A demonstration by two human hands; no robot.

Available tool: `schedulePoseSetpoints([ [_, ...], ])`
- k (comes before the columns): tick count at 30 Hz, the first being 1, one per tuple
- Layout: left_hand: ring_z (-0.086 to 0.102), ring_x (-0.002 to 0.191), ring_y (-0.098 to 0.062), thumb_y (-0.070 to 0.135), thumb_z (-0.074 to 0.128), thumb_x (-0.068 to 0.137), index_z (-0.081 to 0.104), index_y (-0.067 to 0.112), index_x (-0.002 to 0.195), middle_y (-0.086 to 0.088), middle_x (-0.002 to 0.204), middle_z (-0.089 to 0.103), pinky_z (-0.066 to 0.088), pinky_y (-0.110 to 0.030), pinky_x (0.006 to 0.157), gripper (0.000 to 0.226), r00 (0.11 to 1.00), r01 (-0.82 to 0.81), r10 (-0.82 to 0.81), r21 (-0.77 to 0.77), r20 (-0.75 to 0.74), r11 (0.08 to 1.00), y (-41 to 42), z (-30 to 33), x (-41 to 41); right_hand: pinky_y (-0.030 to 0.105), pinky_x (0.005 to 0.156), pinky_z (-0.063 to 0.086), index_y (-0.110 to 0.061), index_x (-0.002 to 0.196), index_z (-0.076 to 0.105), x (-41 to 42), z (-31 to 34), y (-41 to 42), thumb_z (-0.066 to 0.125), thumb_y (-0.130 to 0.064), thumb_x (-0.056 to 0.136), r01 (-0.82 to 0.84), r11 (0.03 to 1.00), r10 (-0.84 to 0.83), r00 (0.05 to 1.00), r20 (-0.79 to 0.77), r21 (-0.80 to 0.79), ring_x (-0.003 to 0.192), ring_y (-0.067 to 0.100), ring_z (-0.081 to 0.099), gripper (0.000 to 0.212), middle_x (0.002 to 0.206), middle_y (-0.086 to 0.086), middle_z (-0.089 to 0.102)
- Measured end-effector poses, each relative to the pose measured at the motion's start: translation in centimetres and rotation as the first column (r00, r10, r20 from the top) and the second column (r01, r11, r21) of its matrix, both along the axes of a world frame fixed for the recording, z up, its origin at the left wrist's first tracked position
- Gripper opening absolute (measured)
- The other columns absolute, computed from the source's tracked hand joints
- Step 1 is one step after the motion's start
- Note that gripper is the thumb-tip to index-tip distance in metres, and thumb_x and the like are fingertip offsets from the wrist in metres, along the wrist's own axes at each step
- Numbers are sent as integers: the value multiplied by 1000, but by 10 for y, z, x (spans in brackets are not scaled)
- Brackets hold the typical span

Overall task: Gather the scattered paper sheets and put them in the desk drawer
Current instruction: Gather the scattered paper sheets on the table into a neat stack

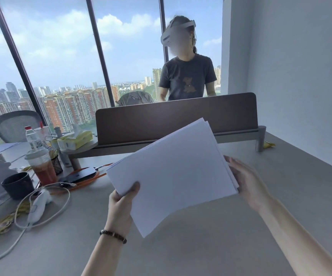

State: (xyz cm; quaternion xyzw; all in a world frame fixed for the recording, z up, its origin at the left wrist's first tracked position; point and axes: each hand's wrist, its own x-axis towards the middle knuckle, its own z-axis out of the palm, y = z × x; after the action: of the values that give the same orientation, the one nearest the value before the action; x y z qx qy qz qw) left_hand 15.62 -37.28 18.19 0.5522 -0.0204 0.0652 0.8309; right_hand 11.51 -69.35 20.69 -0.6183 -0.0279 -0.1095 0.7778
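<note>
Head view shows a stack of plain white paper sheets held up in the air above the pale grey bench, tilted, with its far corner toward the dark brown divider panel along the back edge. The left hand pinches the stack's near-left corner, thumb on top, a dark beaded bracelet at the wrist; the right hand grasps the right edge, fingers curled beneath, where the sheet edges sit slightly uneven. No loose sheets show on the open bench surface, so gathering looks finished or nearly so, and the step in hand seems to be squaring the stack. The drawer is not in view, likely below the near edge; the next move would call for freeing one hand to pull it open while the other keeps the sheets together. Toward the left edge sits clutter: a clear lidded cup of reddish drink, a black mug, a white handheld controller with a looping white cable, a dark phone on an orange cord, and a yellow tissue pack. None lies under the stack. Beyond the divider stands another person in a dark shirt.
</note>
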Motion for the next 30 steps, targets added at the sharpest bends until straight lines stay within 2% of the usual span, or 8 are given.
schedulePoseSetpoints([
  [5, 72, 77, -26, 0, 70, 87, 76, 4, 89, -10, 87, 77, 57, -38, 73, 8, 996, 11, -26, 170, 87, 985, 7, -3, 4, 11, 63, 52, -23, 101, 70, 6, -18, 20, 66, -22, 97, 101, 968, -96, 995, 34, -229, 83, 2, 74, 6, 88, -16, 79],
  [8, 73, 79, -27, 7, 76, 81, 78, 6, 89, -13, 91, 77, 59, -36, 69, 8, 990, 75, -100, 237, 97, 969, 9, -11, 1, 15, 70, 55, -27, 104, 70, 7, -32, 26, 63, -20, 99, 159, 961, -154, 987, 41, -226, 91, 1, 74, 11, 92, -18, 79],
  [13, 74, 88, -31, 26, 85, 65, 77, 3, 97, -19, 101, 76, 59, -38, 74, 41, 984, 169, -175, 198, 15, 965, 15, -28, -7, 51, 90, 58, -21, 107, 75, 4, -51, 27, 83, -42, 75, 142, 990, -142, 990, -15, 5, 100, 32, 75, 39, 108, 8, 78],
  [15, 74, 89, -31, 16, 86, 71, 78, 5, 96, -18, 101, 77, 60, -37, 74, 29, 983, 178, -183, 193, 8, 965, 13, -30, -10, 51, 91, 57, -17, 107, 76, 5, -56, 30, 91, -53, 57, 144, 989, -143, 989, -23, 25, 100, 34, 75, 64, 109, 12, 78],
  [20, 74, 87, -29, 20, 83, 69, 79, 6, 95, -18, 100, 77, 59, -35, 71, 30, 984, 175, -178, 189, 0, 966, 8, -27, -11, 42, 82, 61, -11, 110, 73, 6, -61, 31, 82, -29, 82, 173, 984, -171, 985, -28, 48, 94, 30, 76, 35, 109, 15, 78],
  [25, 74, 90, -34, 11, 80, 80, 79, 4, 94, -17, 99, 78, 60, -40, 76, 16, 993, 108, -113, 222, 13, 969, 6, -27, -9, 38, 75, 62, -10, 105, 75, 4, -70, 35, 91, -62, 46, 186, 982, -186, 982, -30, 3, 89, 29, 77, 80, 100, 10, 80],
  [27, 74, 86, -31, 9, 77, 83, 80, 7, 89, -14, 95, 78, 58, -41, 78, 7, 996, 71, -83, 241, 39, 968, 5, -24, -5, 35, 71, 62, -13, 102, 75, 5, -67, 37, 88, -56, 58, 210, 978, -210, 978, 3, -3, 86, 23, 78, 63, 99, 9, 80],
  [30, 73, 80, -24, 9, 77, 83, 80, 8, 84, -12, 92, 78, 57, -38, 76, 4, 995, 55, -72, 230, 68, 972, 8, -16, -3, 47, 85, 61, -15, 106, 74, 4, -60, 40, 76, -33, 83, 186, 983, -185, 982, 29, -15, 95, 26, 77, 29, 105, 9, 79],
])
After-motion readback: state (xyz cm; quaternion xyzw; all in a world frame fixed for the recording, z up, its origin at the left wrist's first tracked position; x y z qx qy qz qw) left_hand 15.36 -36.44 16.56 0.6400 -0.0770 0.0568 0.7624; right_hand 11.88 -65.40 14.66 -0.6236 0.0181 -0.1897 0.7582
